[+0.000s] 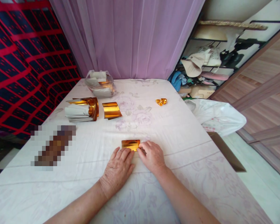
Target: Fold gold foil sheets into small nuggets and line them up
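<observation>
Both hands pressing a small gold foil sheet (130,144) flat on the surface (182,130).
Left hand (118,169) lies flat, fingertips on the sheet's near edge; right hand (152,156) pinches its right corner. No legible writing visible.

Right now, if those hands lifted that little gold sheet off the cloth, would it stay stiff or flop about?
Probably floppy and very light: the gold sheet looks thin as foil, and those in the stack curl at their edges. It may crease easily, like the crumpled gold piece. Its glossy face looks slippery under the left hand and right hand.
</observation>
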The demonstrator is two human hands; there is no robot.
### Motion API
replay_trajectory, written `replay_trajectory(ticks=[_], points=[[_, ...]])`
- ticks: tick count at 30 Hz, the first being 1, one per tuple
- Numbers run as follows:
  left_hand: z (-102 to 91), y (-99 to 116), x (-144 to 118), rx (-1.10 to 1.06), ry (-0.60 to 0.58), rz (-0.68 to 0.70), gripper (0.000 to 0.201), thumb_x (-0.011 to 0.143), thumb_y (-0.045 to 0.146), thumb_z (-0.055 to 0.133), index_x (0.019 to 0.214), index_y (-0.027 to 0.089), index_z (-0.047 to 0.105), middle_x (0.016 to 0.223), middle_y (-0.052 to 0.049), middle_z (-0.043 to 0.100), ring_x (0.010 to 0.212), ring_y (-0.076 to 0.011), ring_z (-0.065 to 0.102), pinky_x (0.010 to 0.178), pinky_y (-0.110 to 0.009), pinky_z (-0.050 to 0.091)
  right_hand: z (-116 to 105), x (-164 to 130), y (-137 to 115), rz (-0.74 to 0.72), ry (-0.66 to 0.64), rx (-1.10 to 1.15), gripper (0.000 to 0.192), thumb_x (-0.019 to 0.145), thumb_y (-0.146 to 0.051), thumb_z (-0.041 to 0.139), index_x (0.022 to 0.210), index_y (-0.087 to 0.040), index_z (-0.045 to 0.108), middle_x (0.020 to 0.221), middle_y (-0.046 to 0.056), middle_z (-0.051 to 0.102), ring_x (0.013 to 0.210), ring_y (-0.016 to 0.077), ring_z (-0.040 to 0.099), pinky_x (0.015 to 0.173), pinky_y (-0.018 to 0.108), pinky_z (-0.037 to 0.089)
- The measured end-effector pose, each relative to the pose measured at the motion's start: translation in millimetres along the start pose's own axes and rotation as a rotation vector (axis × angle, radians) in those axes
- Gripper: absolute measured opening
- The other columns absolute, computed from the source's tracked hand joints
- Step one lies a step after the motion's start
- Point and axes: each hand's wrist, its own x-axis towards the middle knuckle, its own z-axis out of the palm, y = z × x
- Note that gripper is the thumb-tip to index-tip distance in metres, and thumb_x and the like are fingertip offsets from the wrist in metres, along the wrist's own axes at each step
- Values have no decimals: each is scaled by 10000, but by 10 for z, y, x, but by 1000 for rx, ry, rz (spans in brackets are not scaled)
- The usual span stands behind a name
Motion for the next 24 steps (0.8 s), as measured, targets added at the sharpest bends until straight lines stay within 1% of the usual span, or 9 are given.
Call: replay_trajectory(ticks=[5, 8, 13, 16, 20, 24], points=[[-9, 21, -35, 35, 0, -19, 384, 949, 316, 461, 1283, 165, 575, 1234, -98, 629, 1156, -257, 557, 1032, -467, 383, 2, -16, -4, -5, -7, 3, 20, 838, -237, 626, 827, -221, 629, 770, 7, 639, 767, 171, 587, 704, 287, 363], [11, 27, -54, 43, 13, -8, 379, 955, 321, 449, 1271, 165, 586, 1242, -96, 633, 1165, -253, 555, 1044, -465, 365, 7, -32, 1, -3, -6, 8, 24, 836, -242, 634, 848, -222, 630, 783, 10, 639, 775, 178, 588, 712, 292, 374], [32, 35, -66, 45, 57, -22, 361, 951, 320, 464, 1234, 156, 615, 1215, -92, 654, 1129, -248, 575, 1048, -471, 352, 25, -55, 26, 20, 36, 95, 54, 819, -210, 644, 870, -207, 627, 783, 4, 642, 775, 177, 596, 731, 296, 394], [24, 33, -59, 37, 48, -26, 356, 940, 314, 482, 1228, 160, 623, 1216, -90, 653, 1119, -251, 579, 1028, -465, 370, 27, -55, 40, 31, 36, 121, 19, 828, -205, 628, 843, -215, 633, 764, 1, 641, 763, 177, 595, 721, 293, 397], [6, 31, -56, 30, 38, -34, 352, 949, 318, 465, 1224, 171, 628, 1225, -81, 655, 1123, -250, 577, 1014, -462, 376, 15, -49, 46, 23, 30, 131, 72, 862, -211, 582, 849, -226, 652, 784, 13, 655, 772, 179, 597, 717, 291, 402], [0, 47, -75, 37, 32, -38, 362, 958, 332, 449, 1243, 187, 619, 1250, -76, 648, 1126, -247, 581, 1017, -458, 373, -1, -51, 39, 8, 31, 111, 92, 871, -207, 572, 862, -223, 663, 796, 21, 659, 777, 182, 601, 720, 298, 410]])
